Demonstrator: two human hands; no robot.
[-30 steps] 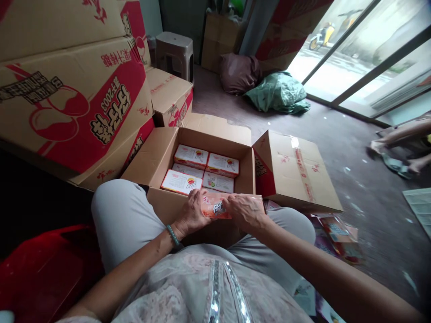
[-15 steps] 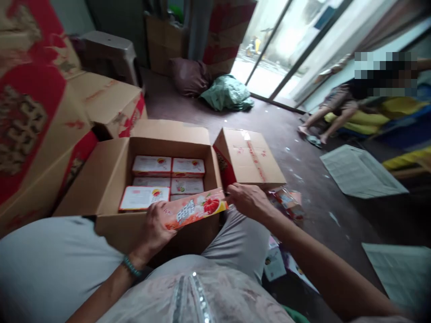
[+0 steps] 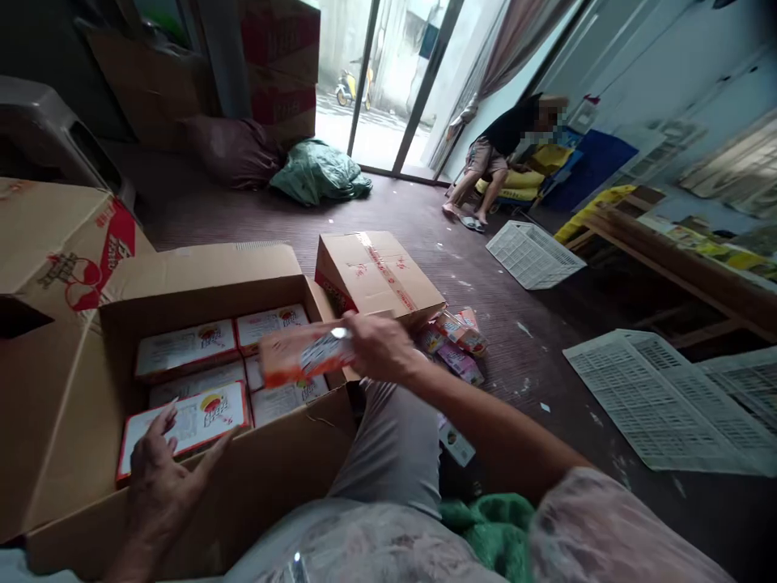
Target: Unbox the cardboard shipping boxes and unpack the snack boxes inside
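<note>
An orange snack box [image 3: 297, 354] is gripped at its right end by my right hand [image 3: 382, 344]; it hangs over the open carton [image 3: 212, 265], smeared by motion. Several white-faced boxes [image 3: 188, 348] with red edges lie in rows inside that carton. My left hand [image 3: 167, 474] is open, fingers spread, above the near white-faced box [image 3: 218, 409]; whether it touches the box I cannot tell. The carton stands between my legs with its flaps folded out.
A taped carton [image 3: 388, 271] stands just right of the open one, with loose orange and purple packs [image 3: 461, 332] beside it. White plastic crates [image 3: 643, 397] lie on the floor at right. Sacks [image 3: 321, 174] lie near the glass door. A person [image 3: 494, 154] sits at the back right.
My left hand has let go of the orange box and opened lower left. My right hand now holds that box over the carton. The view has swung right.
</note>
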